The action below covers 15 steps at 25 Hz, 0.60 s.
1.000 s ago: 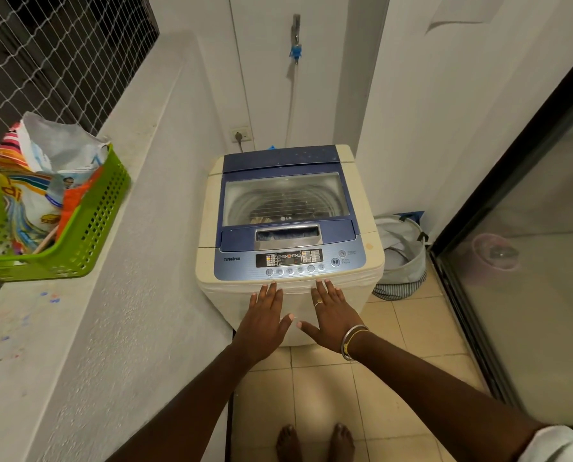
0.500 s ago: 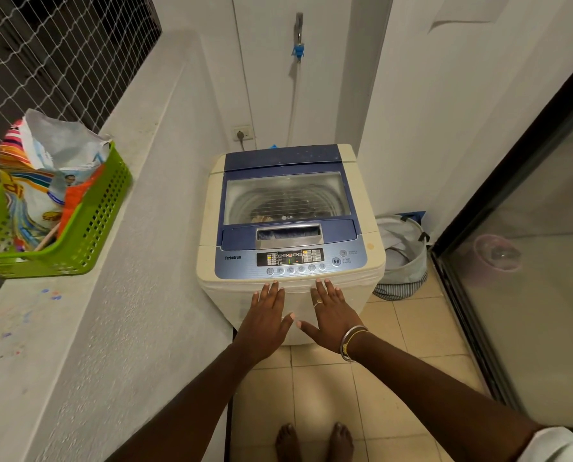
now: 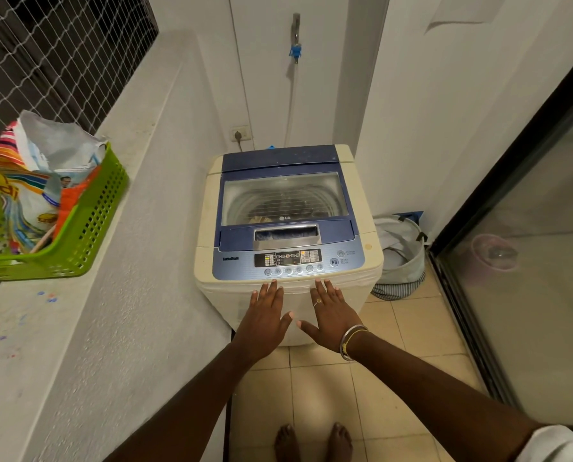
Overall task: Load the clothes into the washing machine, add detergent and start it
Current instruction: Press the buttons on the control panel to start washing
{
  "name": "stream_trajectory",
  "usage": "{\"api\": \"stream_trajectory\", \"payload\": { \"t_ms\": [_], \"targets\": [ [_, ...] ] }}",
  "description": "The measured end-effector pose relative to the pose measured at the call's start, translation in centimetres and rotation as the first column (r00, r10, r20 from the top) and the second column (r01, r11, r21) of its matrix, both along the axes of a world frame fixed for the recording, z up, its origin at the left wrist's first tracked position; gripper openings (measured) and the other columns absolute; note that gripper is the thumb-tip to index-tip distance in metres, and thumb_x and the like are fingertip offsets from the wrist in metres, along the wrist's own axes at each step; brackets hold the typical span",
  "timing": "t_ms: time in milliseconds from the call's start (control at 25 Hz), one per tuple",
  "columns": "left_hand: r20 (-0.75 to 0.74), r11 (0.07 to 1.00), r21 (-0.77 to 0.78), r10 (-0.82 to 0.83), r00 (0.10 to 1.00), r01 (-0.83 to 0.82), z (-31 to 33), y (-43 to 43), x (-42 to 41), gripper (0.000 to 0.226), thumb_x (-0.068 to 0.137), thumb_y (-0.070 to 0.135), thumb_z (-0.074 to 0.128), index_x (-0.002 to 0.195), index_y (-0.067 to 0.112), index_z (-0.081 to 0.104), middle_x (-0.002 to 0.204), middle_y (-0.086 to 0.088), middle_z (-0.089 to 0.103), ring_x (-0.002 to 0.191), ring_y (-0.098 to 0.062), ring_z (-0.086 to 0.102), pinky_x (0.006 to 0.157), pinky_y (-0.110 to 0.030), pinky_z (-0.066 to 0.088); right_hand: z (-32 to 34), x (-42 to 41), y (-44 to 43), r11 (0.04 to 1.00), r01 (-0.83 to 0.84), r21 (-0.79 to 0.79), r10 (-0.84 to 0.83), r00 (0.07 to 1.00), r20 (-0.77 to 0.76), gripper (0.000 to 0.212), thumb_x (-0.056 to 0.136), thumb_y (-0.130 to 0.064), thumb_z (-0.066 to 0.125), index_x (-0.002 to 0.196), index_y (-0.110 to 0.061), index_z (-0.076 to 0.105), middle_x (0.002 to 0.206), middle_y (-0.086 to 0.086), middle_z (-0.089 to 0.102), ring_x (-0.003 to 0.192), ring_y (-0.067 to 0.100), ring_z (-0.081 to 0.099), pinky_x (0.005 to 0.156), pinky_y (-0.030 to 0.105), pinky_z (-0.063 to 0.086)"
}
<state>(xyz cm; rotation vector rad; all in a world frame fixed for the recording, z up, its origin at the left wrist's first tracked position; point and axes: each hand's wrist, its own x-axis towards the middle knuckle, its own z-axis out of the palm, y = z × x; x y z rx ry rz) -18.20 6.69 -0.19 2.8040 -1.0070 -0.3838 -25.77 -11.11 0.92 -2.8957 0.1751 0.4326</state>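
— Nothing has moved: both hands stay flat, fingers [image 3: 325, 288] spread, grasping nothing, on the washer [image 3: 288, 215] front.
— Clothes?
— Hamper [image 3: 400, 251] at three o'clock; lid's shut, so loading hasn't begun.

Two bare forearms are seen from above, with no sleeves covering them down to the wrists. A thin ring [image 3: 318, 301] is worn on a finger of the right hand [image 3: 332, 314]. Slim bangles [image 3: 351, 341], silver and yellow, are worn on the right wrist. A white sleeve edge [image 3: 560, 445] is visible at the right upper arm. The left hand [image 3: 265, 320] is unadorned. Bare feet [image 3: 313, 441] are seen below.
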Motion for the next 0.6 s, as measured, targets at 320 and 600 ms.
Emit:
{"api": "stream_trajectory", "payload": {
  "t_ms": [320, 600],
  "targets": [
    [0.020, 1.000, -0.014, -0.019, 1.000, 0.019, -0.1, -0.3, 0.6, 0.074, 0.100, 0.057, 0.017, 0.158, 0.011, 0.017, 0.167, -0.011, 0.009, 0.154, -0.030, 0.007, 0.118, -0.039, -0.005, -0.1, 0.3, -0.3, 1.000, -0.002, -0.006, 0.002, 1.000, 0.002, 0.092, 0.093, -0.071, 0.027, 0.156, -0.008, 0.004, 0.164, 0.013, -0.003, 0.151, 0.030, -0.007, 0.121, 0.044, -0.001],
    [0.026, 0.999, -0.037, -0.023, 0.999, 0.024, -0.4, -0.2, 1.1, 0.084, 0.092, 0.061, 0.004, 0.159, 0.011, 0.013, 0.167, -0.011, 0.006, 0.155, -0.029, 0.004, 0.119, -0.039, -0.006, 0.6, 2.1, -2.9, 0.999, 0.037, -0.012, -0.037, 0.999, 0.001, 0.091, 0.094, -0.067, 0.031, 0.155, -0.005, 0.006, 0.163, 0.016, -0.004, 0.151, 0.032, -0.006, 0.122, 0.045, 0.002]
  ]
}}
